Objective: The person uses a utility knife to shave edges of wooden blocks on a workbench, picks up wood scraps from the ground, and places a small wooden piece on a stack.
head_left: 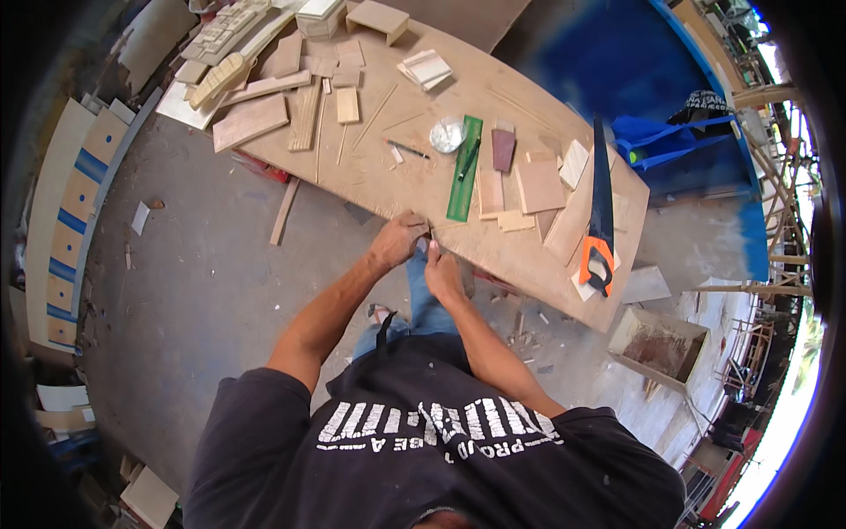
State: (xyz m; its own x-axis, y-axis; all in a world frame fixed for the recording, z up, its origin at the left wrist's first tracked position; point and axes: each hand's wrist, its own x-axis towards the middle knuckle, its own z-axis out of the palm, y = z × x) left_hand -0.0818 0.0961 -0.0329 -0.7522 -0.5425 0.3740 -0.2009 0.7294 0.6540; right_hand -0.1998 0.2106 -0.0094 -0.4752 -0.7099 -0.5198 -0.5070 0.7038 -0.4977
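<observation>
At the near edge of the wooden workbench (352,189), my left hand (401,238) is closed, its fingertips pinched together by the edge. Just right of it and a little nearer to me, my right hand (443,273) is curled closed with the thumb extended toward the left fingertips. Something small and dark shows between the two hands, too small to name. Beyond them on the bench lie a green ruler (458,196) with a dark pen-like tool (470,159) across it, a pencil (410,150) and a round whitish container (447,135).
A handsaw (603,189) with an orange and black handle lies at the bench's right end, near several wood blocks (538,183). More boards (251,122) are piled at the far left. An open box (659,346) stands on the floor at right. Blue panels (599,62) rise behind.
</observation>
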